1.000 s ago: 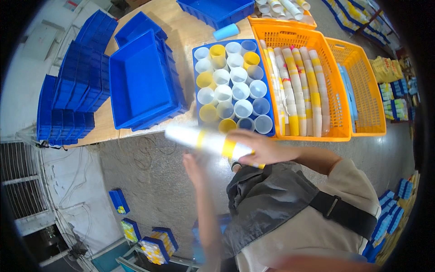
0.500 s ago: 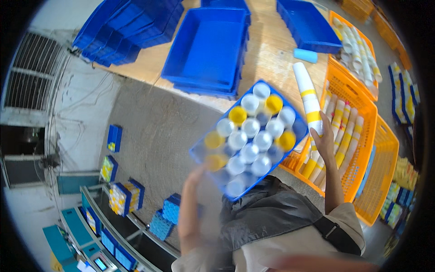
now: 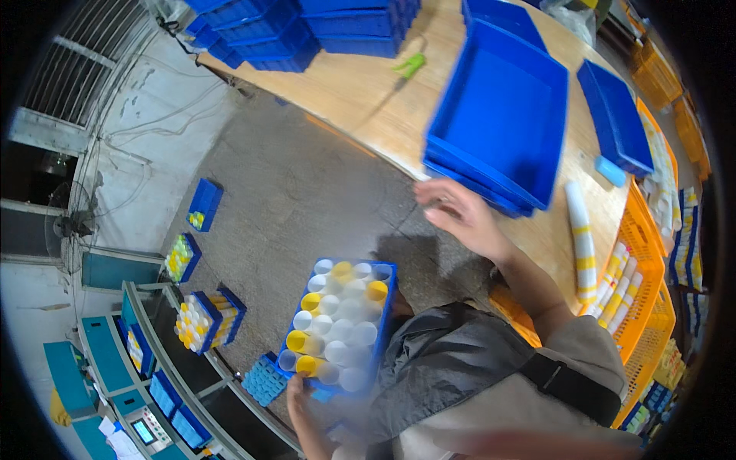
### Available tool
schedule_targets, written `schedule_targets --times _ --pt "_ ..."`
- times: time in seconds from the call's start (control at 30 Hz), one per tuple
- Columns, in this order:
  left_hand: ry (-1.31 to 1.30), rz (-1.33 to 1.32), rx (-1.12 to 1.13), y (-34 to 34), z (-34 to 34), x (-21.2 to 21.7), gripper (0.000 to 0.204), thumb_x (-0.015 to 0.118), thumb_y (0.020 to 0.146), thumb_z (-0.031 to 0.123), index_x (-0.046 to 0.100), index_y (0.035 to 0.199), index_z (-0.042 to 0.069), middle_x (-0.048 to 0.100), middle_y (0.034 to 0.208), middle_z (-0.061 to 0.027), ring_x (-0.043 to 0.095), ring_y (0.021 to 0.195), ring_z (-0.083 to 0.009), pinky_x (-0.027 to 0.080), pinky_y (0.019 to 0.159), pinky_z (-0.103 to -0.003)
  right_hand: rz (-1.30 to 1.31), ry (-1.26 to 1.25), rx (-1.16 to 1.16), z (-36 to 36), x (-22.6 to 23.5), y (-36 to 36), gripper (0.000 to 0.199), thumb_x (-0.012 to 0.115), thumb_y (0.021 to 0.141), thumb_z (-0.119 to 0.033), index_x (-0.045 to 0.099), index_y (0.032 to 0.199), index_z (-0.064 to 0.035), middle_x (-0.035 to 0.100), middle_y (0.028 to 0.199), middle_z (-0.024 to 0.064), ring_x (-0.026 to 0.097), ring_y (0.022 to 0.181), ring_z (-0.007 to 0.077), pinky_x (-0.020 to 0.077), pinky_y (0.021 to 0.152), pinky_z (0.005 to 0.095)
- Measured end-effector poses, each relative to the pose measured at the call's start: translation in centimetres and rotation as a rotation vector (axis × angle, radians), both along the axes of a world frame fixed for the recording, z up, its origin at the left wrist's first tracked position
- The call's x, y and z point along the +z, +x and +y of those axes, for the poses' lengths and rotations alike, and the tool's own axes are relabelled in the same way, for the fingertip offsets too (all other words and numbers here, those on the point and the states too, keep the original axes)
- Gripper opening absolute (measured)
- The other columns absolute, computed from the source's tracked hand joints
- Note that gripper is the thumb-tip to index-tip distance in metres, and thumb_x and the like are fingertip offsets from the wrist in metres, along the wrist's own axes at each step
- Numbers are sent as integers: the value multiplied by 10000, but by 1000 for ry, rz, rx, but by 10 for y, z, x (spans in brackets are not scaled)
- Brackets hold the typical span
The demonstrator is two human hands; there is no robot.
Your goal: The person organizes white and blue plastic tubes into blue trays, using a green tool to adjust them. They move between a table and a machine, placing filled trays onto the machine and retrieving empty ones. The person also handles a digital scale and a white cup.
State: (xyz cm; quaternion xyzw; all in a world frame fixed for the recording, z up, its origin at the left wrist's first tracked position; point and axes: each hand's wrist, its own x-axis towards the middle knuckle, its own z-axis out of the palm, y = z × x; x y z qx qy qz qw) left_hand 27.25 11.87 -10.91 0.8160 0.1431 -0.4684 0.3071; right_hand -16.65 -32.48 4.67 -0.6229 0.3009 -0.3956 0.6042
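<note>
My left hand (image 3: 296, 397) grips the near left edge of a blue tray (image 3: 390, 295), held in front of my body. Inside the tray, white tubes (image 3: 328, 305) and a few yellow ones stand close together with their round ends facing up; part of them is smeared. My right hand (image 3: 464, 218) is empty, fingers stretched and apart, beside the lower edge of stacked empty blue trays (image 3: 502, 107). Right of that arm, a long white tube stack with yellow bands (image 3: 583, 241) lies by the table edge.
More blue trays (image 3: 268, 38) are piled on the wooden table (image 3: 368, 115), near a green-handled tool (image 3: 412, 67). A light-blue cylinder (image 3: 610, 170) lies beside another tray. Orange crates (image 3: 652, 284) with banded tubes stand at right. Filled trays (image 3: 201, 322) and a machine panel (image 3: 146, 429) are at left.
My right hand has let go of the banded tube stack and moved left to the empty trays. My left hand has carried the filled tray left and lower. The view has turned left.
</note>
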Motion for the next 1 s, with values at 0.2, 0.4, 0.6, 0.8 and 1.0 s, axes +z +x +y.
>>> schedule_targets --times 0.2,0.4,0.6,0.8,1.0 --pt "-149 -335 288 100 -62 -33 303 591 867 124 659 1103 -52 696 904 -157 687 670 -265 579 496 -363 746 -371 -903 -291 -149 198 468 723 866 -217 593 1287 -58 680 1091 186 677 949 339 529 849 453" --pt "-107 -402 519 145 -131 -30 412 655 876 268 656 1042 -109 670 876 -148 652 677 -252 557 486 -387 1286 -419 -1010 -479 -272 115 1004 837 722 -383 329 1453 82 494 1407 259 495 1300 375 367 1131 418" --pt "-80 -365 515 226 -176 -77 462 722 842 334 707 980 -106 701 870 -140 671 722 -238 543 567 -386 97 594 -989 -441 -248 139 259 666 924 -257 534 917 -35 549 663 39 495 477 153 378 404 327" --pt "246 -480 330 348 -272 -123 690 679 781 552 716 913 -124 720 913 -289 716 891 -392 535 777 -476 194 138 -844 -295 -192 340 369 514 1045 -274 539 1319 -28 606 912 39 531 643 104 453 536 290" --pt "362 -647 45 453 -414 -78 724 720 746 421 575 1226 -102 680 1031 -338 665 1013 -477 517 912 -506 643 -4 623 -291 -109 619 371 566 994 -300 614 1262 -49 708 984 162 682 912 236 516 809 396"
